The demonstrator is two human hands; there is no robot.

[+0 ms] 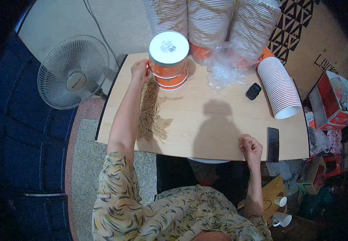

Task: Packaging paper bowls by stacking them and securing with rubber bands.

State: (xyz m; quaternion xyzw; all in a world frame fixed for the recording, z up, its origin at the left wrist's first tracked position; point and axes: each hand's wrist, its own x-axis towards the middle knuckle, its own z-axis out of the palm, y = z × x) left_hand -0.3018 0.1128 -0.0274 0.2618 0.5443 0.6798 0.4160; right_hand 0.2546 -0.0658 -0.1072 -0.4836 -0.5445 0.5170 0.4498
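Tub [168, 60] stands just right of the curled left hand [140, 69]; whether that pinches anything, I cannot tell.

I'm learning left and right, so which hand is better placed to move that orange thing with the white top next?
Probably the left hand, since it is already at the side of the orange thing. The right hand is much farther away, beside the dark phone.
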